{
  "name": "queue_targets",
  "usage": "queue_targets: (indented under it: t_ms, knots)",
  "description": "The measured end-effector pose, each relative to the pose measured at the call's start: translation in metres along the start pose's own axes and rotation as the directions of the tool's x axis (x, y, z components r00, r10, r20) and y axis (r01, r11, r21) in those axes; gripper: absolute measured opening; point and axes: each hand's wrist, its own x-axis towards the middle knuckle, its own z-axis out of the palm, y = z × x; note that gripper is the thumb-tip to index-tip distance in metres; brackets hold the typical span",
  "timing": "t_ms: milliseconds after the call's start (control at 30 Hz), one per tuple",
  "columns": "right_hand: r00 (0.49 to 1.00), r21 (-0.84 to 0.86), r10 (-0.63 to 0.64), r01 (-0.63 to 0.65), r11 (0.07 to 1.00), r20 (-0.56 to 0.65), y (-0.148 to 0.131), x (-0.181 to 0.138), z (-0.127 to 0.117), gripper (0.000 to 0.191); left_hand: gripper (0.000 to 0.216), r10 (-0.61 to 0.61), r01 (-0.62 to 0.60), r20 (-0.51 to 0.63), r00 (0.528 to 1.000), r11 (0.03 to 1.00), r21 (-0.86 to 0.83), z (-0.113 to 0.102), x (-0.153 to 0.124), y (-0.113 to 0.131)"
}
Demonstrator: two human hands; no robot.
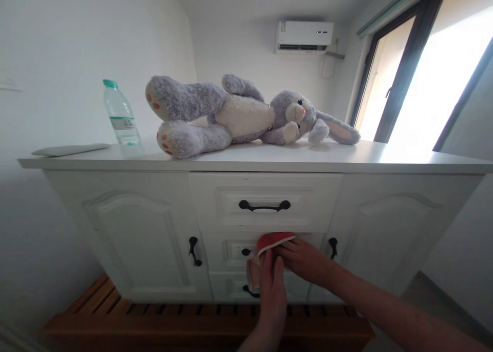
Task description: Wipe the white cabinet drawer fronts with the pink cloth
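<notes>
Both my hands meet low in front of the white cabinet's [134, 228] middle drawers. My left hand [272, 285] reaches up from below and grips a small red and cream cloth item [269, 245] at its lower edge. My right hand [304, 259] comes in from the right and pinches the same red item near its top. The item covers part of the second drawer's black handle [245, 252]. Above them, the top drawer [264, 202] is closed, with a black handle [264, 206].
On the cabinet top lie a grey and white plush rabbit [239, 114], a plastic water bottle with a green cap [120, 113] and a flat white object [69, 149]. A wooden slatted bench [192, 316] runs below. Glass doors [423, 69] are at right; an air conditioner [304, 35] hangs on the wall.
</notes>
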Motion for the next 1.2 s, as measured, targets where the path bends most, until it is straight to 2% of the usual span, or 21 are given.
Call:
queue_targets:
  t_ms: [67, 133, 233, 300, 400, 533, 633, 733, 833, 1033, 1200]
  knots:
    - [0.999, -0.096, 0.009, -0.004, 0.995, 0.048, 0.012, -0.036, -0.010, 0.049, 0.048, -0.054, 0.058, 0.132, 0.990, 0.998, -0.029, 0.027, -0.009, -0.001]
    - [0.996, -0.170, 0.029, -0.014, 0.985, 0.087, 0.021, -0.064, -0.019, 0.048, 0.052, -0.091, 0.112, 0.277, 0.957, 0.992, -0.059, 0.048, -0.016, 0.002]
    - [0.992, -0.191, 0.096, -0.079, 0.978, 0.083, 0.026, -0.087, -0.028, 0.047, 0.055, -0.073, 0.100, 0.374, 0.925, 0.994, -0.051, 0.065, -0.023, 0.004]
    - [0.987, -0.161, 0.149, -0.139, 0.977, 0.055, 0.022, -0.094, -0.025, 0.047, 0.056, -0.049, 0.072, 0.390, 0.919, 0.996, -0.044, 0.066, -0.026, -0.002]
    - [0.978, -0.087, 0.207, -0.203, 0.975, 0.034, 0.011, -0.103, -0.002, 0.049, 0.061, -0.065, 0.084, 0.401, 0.914, 0.996, -0.029, 0.059, -0.029, -0.028]
    - [0.959, 0.050, 0.259, -0.266, 0.963, 0.117, -0.009, -0.118, 0.044, 0.054, 0.061, -0.157, 0.173, 0.410, 0.898, 0.985, -0.001, 0.044, -0.034, -0.080]
    - [0.926, 0.165, 0.318, -0.352, 0.921, 0.202, -0.021, -0.119, 0.071, 0.052, 0.061, -0.223, 0.237, 0.372, 0.901, 0.971, 0.009, 0.032, -0.035, -0.104]
    - [0.923, 0.256, 0.315, -0.367, 0.894, 0.222, -0.031, -0.101, 0.088, 0.058, 0.058, -0.265, 0.270, 0.323, 0.909, 0.962, 0.029, 0.013, -0.029, -0.103]
    - [0.947, 0.300, 0.264, -0.309, 0.903, 0.181, -0.043, -0.069, 0.105, 0.064, 0.049, -0.261, 0.270, 0.233, 0.937, 0.963, -0.003, -0.014, -0.018, -0.092]
    - [0.984, 0.338, 0.164, -0.178, 0.924, 0.070, -0.080, 0.024, 0.143, 0.061, 0.039, -0.264, 0.259, -0.034, 0.964, 0.961, -0.096, -0.088, 0.014, -0.074]
    - [0.995, 0.353, 0.097, -0.098, 0.930, 0.021, -0.109, 0.095, 0.165, 0.061, 0.034, -0.204, 0.201, -0.158, 0.966, 0.979, -0.036, -0.142, 0.040, -0.070]
